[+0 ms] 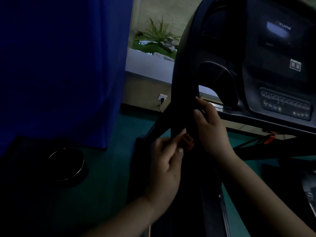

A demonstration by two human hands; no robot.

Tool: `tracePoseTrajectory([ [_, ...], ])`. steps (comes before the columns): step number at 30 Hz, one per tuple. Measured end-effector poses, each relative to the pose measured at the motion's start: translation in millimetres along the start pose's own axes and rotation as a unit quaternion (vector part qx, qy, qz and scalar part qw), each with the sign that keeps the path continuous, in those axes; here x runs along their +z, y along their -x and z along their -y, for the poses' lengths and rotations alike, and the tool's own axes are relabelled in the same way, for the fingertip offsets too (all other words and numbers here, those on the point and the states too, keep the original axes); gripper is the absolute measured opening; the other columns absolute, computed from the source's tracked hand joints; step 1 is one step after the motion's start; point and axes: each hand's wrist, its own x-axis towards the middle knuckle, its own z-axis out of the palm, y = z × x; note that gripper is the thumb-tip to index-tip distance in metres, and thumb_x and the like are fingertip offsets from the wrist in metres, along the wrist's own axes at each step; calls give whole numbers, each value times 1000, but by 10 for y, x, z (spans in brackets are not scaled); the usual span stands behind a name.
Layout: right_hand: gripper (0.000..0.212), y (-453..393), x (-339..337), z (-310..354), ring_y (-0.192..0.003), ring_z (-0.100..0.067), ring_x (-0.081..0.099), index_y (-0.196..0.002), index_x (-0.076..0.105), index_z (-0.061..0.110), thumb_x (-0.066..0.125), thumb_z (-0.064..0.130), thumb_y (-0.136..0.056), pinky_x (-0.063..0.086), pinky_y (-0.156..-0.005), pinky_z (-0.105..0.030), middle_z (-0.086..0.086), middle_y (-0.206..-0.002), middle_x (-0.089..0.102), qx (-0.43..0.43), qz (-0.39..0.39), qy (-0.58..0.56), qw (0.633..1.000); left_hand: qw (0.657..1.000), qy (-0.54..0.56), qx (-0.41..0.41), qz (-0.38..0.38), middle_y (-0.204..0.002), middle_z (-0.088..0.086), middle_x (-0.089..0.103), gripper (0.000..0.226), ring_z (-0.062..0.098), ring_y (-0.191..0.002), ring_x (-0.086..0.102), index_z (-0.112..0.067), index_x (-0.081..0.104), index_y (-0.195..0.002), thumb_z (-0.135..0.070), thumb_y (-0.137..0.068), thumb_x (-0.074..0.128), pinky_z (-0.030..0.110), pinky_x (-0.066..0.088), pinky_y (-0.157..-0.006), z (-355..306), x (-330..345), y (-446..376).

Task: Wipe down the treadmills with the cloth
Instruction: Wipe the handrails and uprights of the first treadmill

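The treadmill [184,79] is cut off by the top and right edges, and its console buttons [285,106] are too dim and small to read. A dark cloth, if it lies over the handrail between the left hand [166,161] and the right hand [211,127], cannot be told from the black rail. The left fingers [179,139] are blurred, so their grip is unclear.

"YIJIAN" read beside lit screen [277,30] on treadmill console [273,65]; lettering blurred. Button markings on control panel [287,106] unreadable.
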Motion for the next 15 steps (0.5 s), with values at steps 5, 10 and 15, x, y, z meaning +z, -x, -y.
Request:
tracePoseTrajectory([
  [5, 37, 355, -61, 10, -129, -5, 46, -133, 49, 30, 47, 18, -98, 37, -110, -32, 10, -138, 51, -18, 8, 12, 1000, 996, 32, -82, -10, -119, 6, 44, 37, 1, -105, 51, -33, 49, -134, -19, -100, 42, 24, 39, -103, 147, 40, -762],
  [10, 40, 621, -146, -52, -131, 3, 40, -136, 48, 29, 45, 15, -98, 31, -107, -10, 12, -141, 47, -31, 39, -5, 999, 999, 15, -28, -26, -111, -1, 46, 33, -1, -104, 51, -47, 48, -124, -36, -94, 44, 12, 38, -95, 19, 21, -2],
  [15, 40, 672, -168, -77, -137, 0, 34, -135, 46, 32, 43, 15, -99, 26, -115, -23, 9, -146, 42, -43, 50, -15, 998, 998, -63, 8, -30, -110, -4, 44, 39, 2, -102, 50, -41, 40, -133, -35, -95, 42, 6, 34, -92, 103, 12, -36],
])
